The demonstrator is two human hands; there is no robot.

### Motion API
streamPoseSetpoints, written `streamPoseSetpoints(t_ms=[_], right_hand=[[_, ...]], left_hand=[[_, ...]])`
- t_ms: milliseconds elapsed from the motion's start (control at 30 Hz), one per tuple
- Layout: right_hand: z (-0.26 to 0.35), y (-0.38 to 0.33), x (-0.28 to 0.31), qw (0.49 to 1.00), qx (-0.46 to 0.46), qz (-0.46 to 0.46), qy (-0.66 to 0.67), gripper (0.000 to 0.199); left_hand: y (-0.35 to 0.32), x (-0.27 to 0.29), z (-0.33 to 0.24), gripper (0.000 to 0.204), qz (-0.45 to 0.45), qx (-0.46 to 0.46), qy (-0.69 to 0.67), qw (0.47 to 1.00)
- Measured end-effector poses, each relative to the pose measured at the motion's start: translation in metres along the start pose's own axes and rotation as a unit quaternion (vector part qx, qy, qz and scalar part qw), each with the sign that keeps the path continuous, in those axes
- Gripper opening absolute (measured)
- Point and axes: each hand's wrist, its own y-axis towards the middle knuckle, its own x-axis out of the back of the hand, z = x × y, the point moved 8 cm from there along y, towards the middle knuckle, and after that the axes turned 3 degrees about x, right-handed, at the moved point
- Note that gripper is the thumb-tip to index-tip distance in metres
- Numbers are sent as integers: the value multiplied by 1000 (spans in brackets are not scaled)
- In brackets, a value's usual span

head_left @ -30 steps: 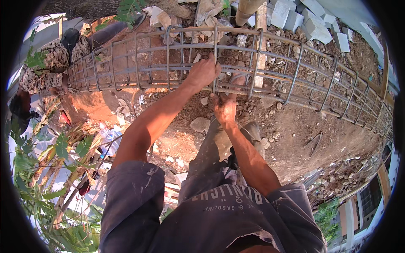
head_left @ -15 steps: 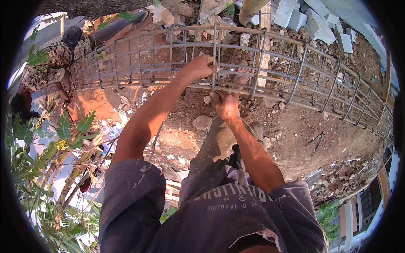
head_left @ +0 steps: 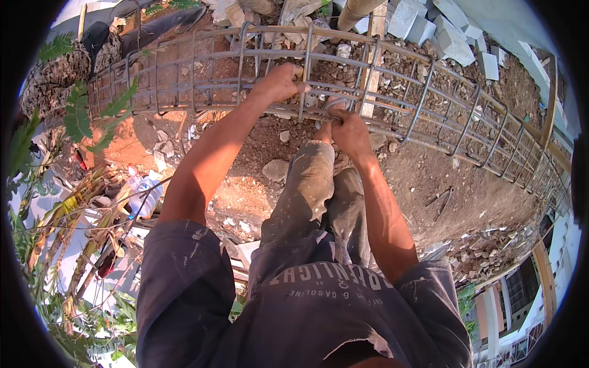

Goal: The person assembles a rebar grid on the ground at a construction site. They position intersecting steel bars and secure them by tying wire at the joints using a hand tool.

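Cage of steel bars (head_left: 340, 59), stretched left to right along the far side; could tip onto the foot (head_left: 334, 102) showing through its bars if tugged unevenly. Left hand (head_left: 279, 84) curled at a hoop (head_left: 307, 49), fingers nearly closed; could get pinched through a slip. Right hand (head_left: 353, 132) tightly folded by the near bar, contents impossible to tell; could scrape on rough steel. Pincer-like tool (head_left: 443, 203) farther right, legs apart; could trip a careless step.

Pale capital lettering (head_left: 331, 277) is printed across the front of a dark shirt (head_left: 276, 334). A row of large characters is set nearer the trousers (head_left: 300, 184); a row of smaller characters is placed nearer the collar, with small marks between them.
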Motion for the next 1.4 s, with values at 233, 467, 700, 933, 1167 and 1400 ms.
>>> streamPoseSetpoints(t_ms=[233,467,700,933,1167,1400], right_hand=[[-10,23,-69,797,-294,-8,527,37],[-19,35,-71,784,-344,15,517,36],[-19,41,-76,781,-345,-16,520,26],[-19,44,-79,746,-446,3,494,8],[-21,50,-90,721,-412,16,557,12],[-16,55,-88,697,-379,15,609,9]], left_hand=[[-2,10,4,69,-149,-29,-1,988],[8,5,7,60,27,69,-58,996],[11,5,29,60,4,50,-202,978],[-6,18,13,69,-48,114,-250,960],[5,5,25,46,4,65,-291,955],[-13,17,10,23,-65,-2,-218,974]])
